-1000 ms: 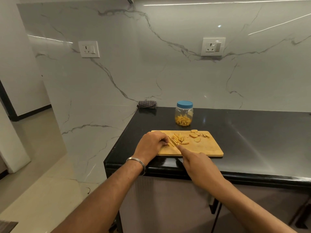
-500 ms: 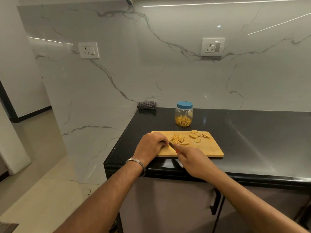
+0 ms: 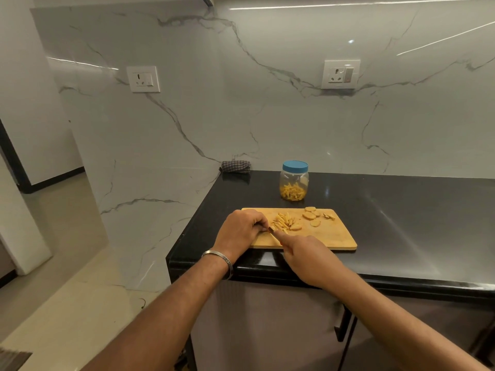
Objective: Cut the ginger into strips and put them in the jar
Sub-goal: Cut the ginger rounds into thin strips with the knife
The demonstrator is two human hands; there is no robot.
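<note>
Hands meet over the near left corner of a wooden cutting board [image 3: 321, 236]. The left hand [image 3: 242, 228] rests on the board with its fingers curled under, their tips pinching something small that is too hidden to identify. The right hand [image 3: 308, 255] grips a knife [image 3: 273, 232], of which only a short stretch of blade shows beside the left fingertips. Just beyond the blade lies a loose pile of yellow ginger strips [image 3: 284, 222]. Farther right on the board sit a few round ginger slices [image 3: 312, 216], uncut. Behind the board, apart from it, stands a clear jar [image 3: 294, 183] with a blue lid on, partly filled with strips. All of this rests on a black counter [image 3: 401, 210]. A metal bangle [image 3: 221, 259] circles the left wrist. A folded checked cloth [image 3: 235, 166] lies at the counter's back corner against a marble wall [image 3: 267, 116].
</note>
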